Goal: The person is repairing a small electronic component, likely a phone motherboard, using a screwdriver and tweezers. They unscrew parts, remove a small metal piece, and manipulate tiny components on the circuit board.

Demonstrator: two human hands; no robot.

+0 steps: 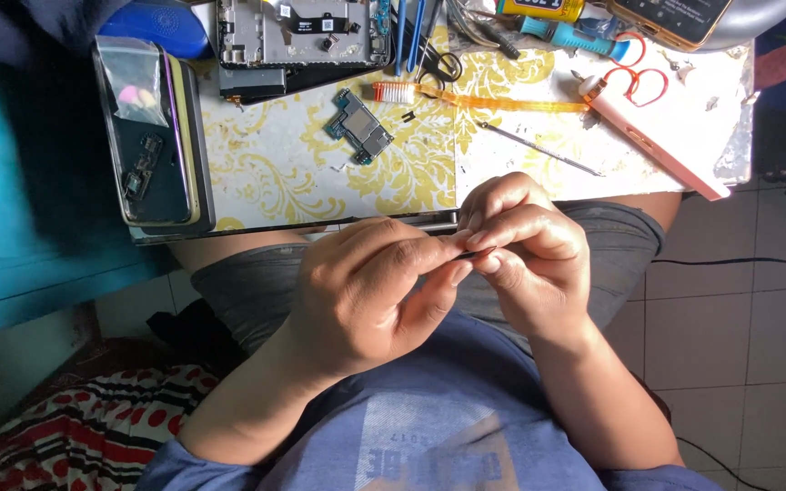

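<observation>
- Your left hand [370, 291] and right hand [525, 259] meet over your lap, below the table edge [320, 227]; both pinch one small dark part [475, 255] between fingertips, left from the one end, right curled over the other.
- What kind of part it is, too small to tell.
- Risk: the part is thin and held only by fingertips, with no surface under it. If you slip, it likely drops onto your shorts or the tiled floor [739, 355] and gets lost.
- Risk: squeezing from both ends could bend or snap it.
- Risk: your fingers cover most of it, so you're working half blind.
- Counts on the table: one green circuit board [359, 125], one opened phone frame [302, 36], one toothbrush [466, 98] with orange handle, one thin metal pick [539, 150], one pink flat case [648, 141].
- One pair of scissors with orange loops [634, 73], one blue-handled tool [566, 36].
- At left, one dark phone [152, 136] with one clear bag lying on it.
</observation>
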